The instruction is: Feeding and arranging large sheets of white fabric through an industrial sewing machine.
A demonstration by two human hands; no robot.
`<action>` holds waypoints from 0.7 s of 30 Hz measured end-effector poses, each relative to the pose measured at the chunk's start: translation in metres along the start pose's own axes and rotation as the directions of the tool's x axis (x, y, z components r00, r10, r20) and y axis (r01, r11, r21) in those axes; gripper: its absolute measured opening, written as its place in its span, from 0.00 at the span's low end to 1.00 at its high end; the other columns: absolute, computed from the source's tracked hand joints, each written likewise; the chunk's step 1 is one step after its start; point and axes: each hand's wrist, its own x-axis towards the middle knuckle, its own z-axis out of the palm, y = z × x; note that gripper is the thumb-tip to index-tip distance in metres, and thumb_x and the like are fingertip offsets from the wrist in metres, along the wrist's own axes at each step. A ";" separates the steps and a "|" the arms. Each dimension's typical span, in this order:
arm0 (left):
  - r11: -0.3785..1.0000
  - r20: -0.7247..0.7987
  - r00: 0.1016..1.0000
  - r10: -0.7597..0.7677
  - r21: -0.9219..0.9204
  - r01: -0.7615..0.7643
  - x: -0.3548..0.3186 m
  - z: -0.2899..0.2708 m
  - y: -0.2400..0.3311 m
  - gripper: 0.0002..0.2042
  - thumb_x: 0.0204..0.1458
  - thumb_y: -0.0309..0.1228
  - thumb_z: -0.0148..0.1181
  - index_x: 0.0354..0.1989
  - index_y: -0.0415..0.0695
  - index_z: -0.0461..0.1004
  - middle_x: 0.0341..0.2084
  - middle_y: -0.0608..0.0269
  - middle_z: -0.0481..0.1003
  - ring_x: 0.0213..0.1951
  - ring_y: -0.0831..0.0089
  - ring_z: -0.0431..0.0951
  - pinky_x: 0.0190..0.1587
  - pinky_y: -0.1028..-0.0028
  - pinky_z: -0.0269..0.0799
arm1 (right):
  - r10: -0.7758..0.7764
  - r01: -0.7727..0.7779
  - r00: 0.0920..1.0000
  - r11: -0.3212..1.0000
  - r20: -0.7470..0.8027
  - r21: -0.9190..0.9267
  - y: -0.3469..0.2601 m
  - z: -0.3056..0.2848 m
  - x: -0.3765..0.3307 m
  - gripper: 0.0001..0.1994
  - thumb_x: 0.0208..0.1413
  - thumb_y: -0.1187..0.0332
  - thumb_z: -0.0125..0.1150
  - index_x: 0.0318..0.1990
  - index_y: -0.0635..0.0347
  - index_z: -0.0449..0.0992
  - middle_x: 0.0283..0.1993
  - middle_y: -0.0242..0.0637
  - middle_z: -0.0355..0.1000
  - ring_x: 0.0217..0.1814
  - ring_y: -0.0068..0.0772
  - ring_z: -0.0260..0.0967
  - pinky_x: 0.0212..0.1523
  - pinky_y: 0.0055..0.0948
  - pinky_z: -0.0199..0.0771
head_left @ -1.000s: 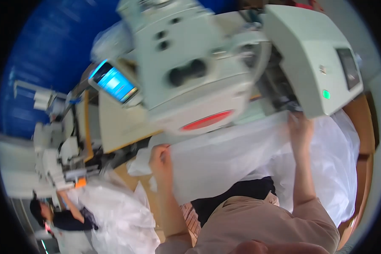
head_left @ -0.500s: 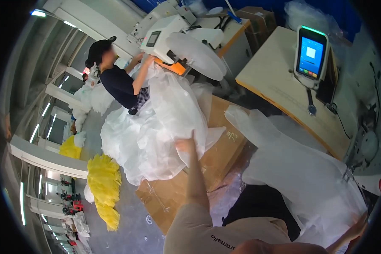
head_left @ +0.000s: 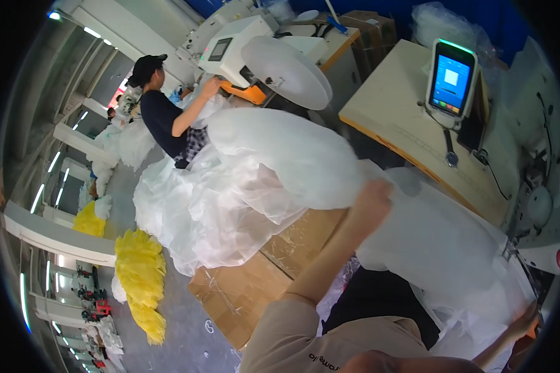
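Note:
My left hand is closed, slightly blurred, on the edge of a sheer white fabric piece. This piece stretches up from a big heap of the same fabric toward my lap. Another length of white fabric lies over my lap and runs to the machine at the right. At that length's lower right end is my right hand, beside the machine's edge; its fingers are too small and blurred to make out.
A cardboard sheet lies under the heap. To the right stands a table with a lit touchscreen. A co-worker in a dark top works at a white machine. Yellow fabric bundles lie on the floor at left.
My left hand has moved right from the heap toward my lap, drawing a piece of white fabric along with it. My right hand stays by the machine.

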 end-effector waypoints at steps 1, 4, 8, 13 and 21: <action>0.993 0.024 0.993 0.118 -0.016 -0.118 0.010 0.005 0.034 0.03 0.33 0.25 0.53 0.17 0.40 0.71 0.33 0.59 0.71 0.42 0.61 0.67 0.44 0.63 0.64 | 0.033 -0.038 0.997 0.997 0.075 0.060 0.008 0.011 -0.018 0.24 0.62 0.65 0.29 0.67 0.50 0.46 0.71 0.22 0.36 0.72 0.20 0.33 0.69 0.27 0.26; 0.959 0.075 0.983 0.167 -0.242 -0.145 0.016 0.028 0.135 0.03 0.35 0.26 0.53 0.17 0.41 0.72 0.36 0.58 0.70 0.42 0.61 0.67 0.46 0.63 0.64 | 0.456 -0.519 0.855 0.753 0.248 0.406 -0.006 0.029 -0.052 0.23 0.61 0.68 0.40 0.64 0.59 0.52 0.65 0.30 0.55 0.65 0.32 0.55 0.63 0.26 0.53; 0.921 0.146 0.968 0.206 -0.363 -0.141 0.016 0.027 0.215 0.10 0.39 0.29 0.55 0.32 0.40 0.74 0.44 0.58 0.69 0.51 0.59 0.66 0.52 0.62 0.63 | 0.665 -0.763 0.621 0.634 0.415 0.126 -0.078 -0.038 0.050 0.21 0.57 0.71 0.49 0.60 0.56 0.62 0.57 0.47 0.63 0.56 0.42 0.64 0.52 0.32 0.66; 0.729 -0.042 0.980 0.197 -0.662 -0.175 -0.047 -0.005 0.159 0.15 0.50 0.37 0.56 0.45 0.44 0.69 0.43 0.55 0.69 0.44 0.59 0.73 0.50 0.59 0.67 | 0.143 -0.168 0.959 0.982 0.243 0.085 -0.025 -0.083 0.004 0.21 0.58 0.66 0.50 0.58 0.63 0.62 0.51 0.45 0.69 0.52 0.43 0.68 0.50 0.32 0.68; 0.867 0.246 0.915 -0.320 0.466 0.178 -0.126 0.014 -0.185 0.07 0.44 0.28 0.55 0.33 0.46 0.72 0.35 0.60 0.71 0.44 0.60 0.71 0.54 0.61 0.62 | -0.114 -0.279 0.808 0.791 0.579 0.545 -0.045 -0.225 0.035 0.18 0.58 0.61 0.49 0.52 0.62 0.68 0.50 0.45 0.68 0.48 0.42 0.68 0.49 0.32 0.67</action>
